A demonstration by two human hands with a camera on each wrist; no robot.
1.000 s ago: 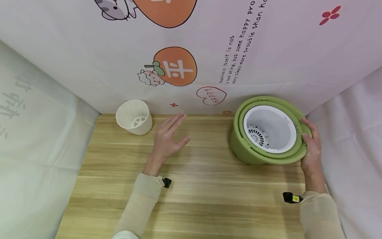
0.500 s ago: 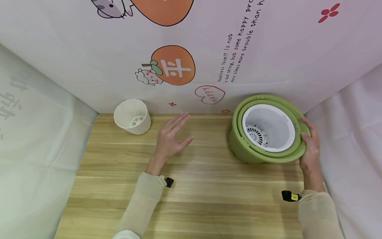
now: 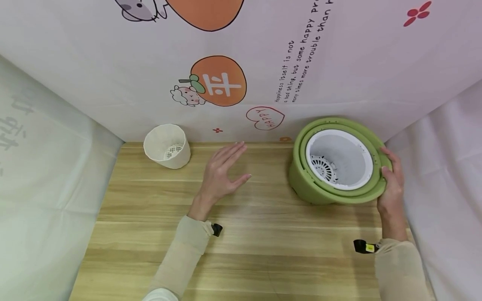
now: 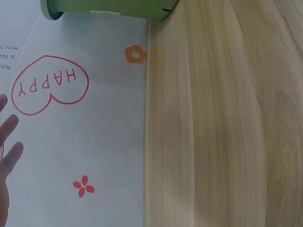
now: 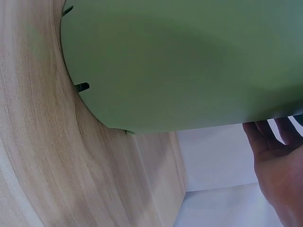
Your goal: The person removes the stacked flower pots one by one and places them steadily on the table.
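two hands: right hand [image 3: 389, 186] gripping tilted green pot [image 3: 312, 188] rim, left hand [image 3: 222, 173] spread above table [image 3: 263, 242]

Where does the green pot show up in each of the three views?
Head: green pot at right rear of the table, right hand on its rim.
Left wrist: only its base, at the top edge.
Right wrist: its wall fills the upper frame.
Shared landmark: the wooden table.

Soft, even, bright light fills all three views with only faint shadows and no glare, the head view bends straight edges outward at its borders, and the close wrist views look slightly soft.
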